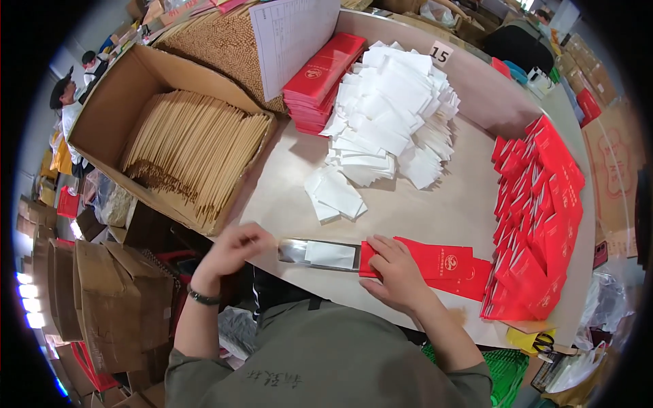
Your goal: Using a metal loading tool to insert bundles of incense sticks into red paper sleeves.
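Note:
A narrow metal trough (292, 250) lies near the table's front edge, with a folded white paper napkin (330, 255) flat inside it. At the trough's left end is my left hand (238, 250). Its fingers are curled together, and what they may pinch is too blurred to make out. My right hand (396, 275) grips a red paper sleeve (368, 260) at the trough's right end, fingers on top and thumb toward me. More flat red sleeves (469, 275) stretch out to the right beyond that hand, partly overlapping.
An open carton (109, 129) of wooden chopsticks (197, 146) stands at the left. Behind it are more chopsticks (218, 51) and a printed sheet (292, 41). White napkins (388, 102) heap beside stacked red sleeves (320, 81). Filled red sleeves (537, 224) pile up right, near scissors (543, 345).

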Available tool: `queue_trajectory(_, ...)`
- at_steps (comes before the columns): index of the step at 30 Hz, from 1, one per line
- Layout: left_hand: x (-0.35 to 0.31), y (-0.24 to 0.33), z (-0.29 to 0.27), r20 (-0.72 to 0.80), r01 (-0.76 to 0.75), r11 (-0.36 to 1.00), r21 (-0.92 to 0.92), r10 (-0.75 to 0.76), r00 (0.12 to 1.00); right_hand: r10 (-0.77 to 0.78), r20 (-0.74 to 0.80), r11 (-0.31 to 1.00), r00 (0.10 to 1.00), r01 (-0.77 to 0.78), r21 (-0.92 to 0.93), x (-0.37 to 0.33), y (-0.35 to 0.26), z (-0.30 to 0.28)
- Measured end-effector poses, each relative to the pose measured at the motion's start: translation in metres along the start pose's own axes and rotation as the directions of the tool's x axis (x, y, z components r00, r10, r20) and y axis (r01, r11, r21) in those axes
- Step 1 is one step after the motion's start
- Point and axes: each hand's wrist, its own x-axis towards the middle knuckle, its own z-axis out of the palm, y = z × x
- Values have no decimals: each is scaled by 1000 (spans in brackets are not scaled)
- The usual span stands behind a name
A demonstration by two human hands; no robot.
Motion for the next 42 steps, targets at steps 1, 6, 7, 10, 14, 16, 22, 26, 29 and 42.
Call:
queue_trajectory(1,5,2,4,-1,4,1000,3,-4,1000,5,43,1000,999,-3,-28,2,2,1)
queue_trajectory(6,32,-2,12,26,183,892,414,-213,977,-35,73,998,997,40,-57,6,16,6)
queue_trajectory(7,40,-16,31,33,145,945,293,-161,986,-62,62,997,996,65,-51,9,14,9)
queue_trajectory(10,60,21,117,94,-192,893,407,168,981,-58,41,995,997,61,-83,3,8,25)
queue_trajectory(14,54,12,117,-218,-131,738,662,357,908,75,64,987,995,-65,-148,3,12,33)
queue_trajectory(16,49,-2,108,-365,93,811,578,155,918,40,66,994,997,-33,-108,-2,10,32)
queue_trajectory(22,65,-6,172,-10,-56,995,-80,55,998,-41,78,993,996,49,-103,2,2,21)
queue_trajectory(26,33,23,125,-94,-432,646,629,615,783,-88,56,995,995,90,-40,2,-12,14)
queue_trajectory(29,38,15,91,44,-381,450,808,598,800,-69,132,997,989,62,55,20,-5,35)
queue_trajectory(42,60,4,155,297,126,962,-244,-50,954,-38,256,954,966,111,-280,-38,62,-89)
